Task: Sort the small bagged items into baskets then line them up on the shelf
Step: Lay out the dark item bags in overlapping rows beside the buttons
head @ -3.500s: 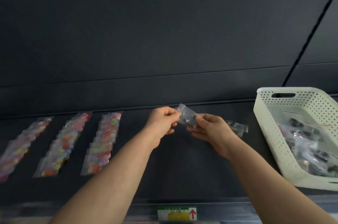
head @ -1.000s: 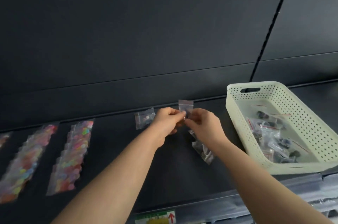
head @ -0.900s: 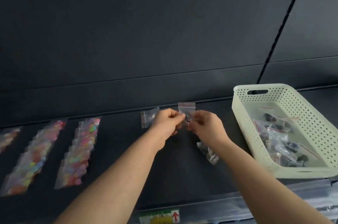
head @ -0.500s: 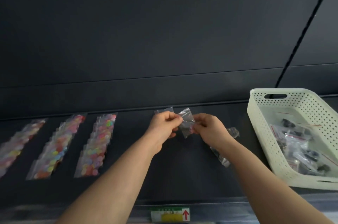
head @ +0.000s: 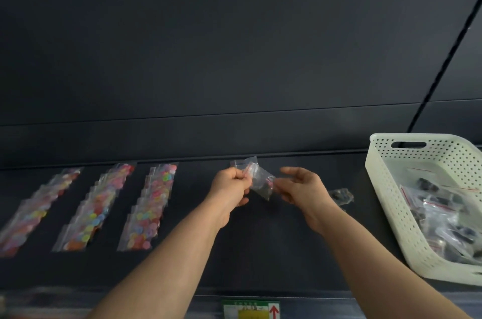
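L hand [head: 229,185] pinches small bag [head: 260,183]; R hand [head: 302,188] fingers loose, spread, touching its edge. Lay it flat on shelf [head: 260,253], parallel w/ colourful rows [head: 151,204].

Dim, even light here; the dark shelf [head: 260,253] and wall [head: 234,58] swallow most of it, and shadows are faint and soft. The white basket [head: 383,201] is brightest. The clear bag [head: 260,183] in my left hand [head: 229,185] glints faintly, slightly smeared. Straight lines bow toward the edges; the bottom strip is blurred.
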Demonstrator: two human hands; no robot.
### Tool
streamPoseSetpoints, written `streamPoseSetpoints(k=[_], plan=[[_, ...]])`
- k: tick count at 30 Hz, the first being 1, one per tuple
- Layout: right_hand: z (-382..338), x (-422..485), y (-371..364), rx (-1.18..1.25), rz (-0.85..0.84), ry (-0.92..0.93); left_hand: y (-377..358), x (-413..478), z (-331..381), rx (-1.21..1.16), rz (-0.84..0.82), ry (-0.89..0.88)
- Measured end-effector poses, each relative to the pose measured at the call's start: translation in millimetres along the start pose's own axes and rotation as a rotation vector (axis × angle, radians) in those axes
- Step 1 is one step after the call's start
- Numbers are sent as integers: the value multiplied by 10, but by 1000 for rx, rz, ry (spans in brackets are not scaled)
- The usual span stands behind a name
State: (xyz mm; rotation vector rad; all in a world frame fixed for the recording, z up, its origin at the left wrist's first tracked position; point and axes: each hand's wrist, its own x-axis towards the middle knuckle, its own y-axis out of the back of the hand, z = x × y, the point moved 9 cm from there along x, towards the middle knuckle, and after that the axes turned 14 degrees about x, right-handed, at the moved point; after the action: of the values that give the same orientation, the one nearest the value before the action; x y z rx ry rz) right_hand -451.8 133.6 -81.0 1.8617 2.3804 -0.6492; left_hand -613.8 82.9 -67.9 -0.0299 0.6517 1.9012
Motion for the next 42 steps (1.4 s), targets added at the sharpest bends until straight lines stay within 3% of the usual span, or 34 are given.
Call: streamPoseSetpoints(k=[4,8,13,17,25,30,33,37,42], plan=[[240,30,-151,-55,-100,-142,15,5,-120,-36,-39,45],[317,97,-255,40,-116,-163,19,19,-163,-109,-134,77],[170,203,-276,-213,-31,-16,243,148,-236,187,12,-1],[200,304,-379,-87,-52,-21,295,258,-321,340,96,-9],[-83,404,-404,-602,165,346,370,446,-236,688,210,-60],[-17,241,-573,-1091,76,466,368,496,-222,741,190,-79],[13,201,-618,-1163,42,509,378,465,-183,796,233,-119],[22,237,-649,-1198,23,518,251,426,-70,831,221,-311],[15,320,-692,-1216,36,505,253,512,-78,869,220,-296]])
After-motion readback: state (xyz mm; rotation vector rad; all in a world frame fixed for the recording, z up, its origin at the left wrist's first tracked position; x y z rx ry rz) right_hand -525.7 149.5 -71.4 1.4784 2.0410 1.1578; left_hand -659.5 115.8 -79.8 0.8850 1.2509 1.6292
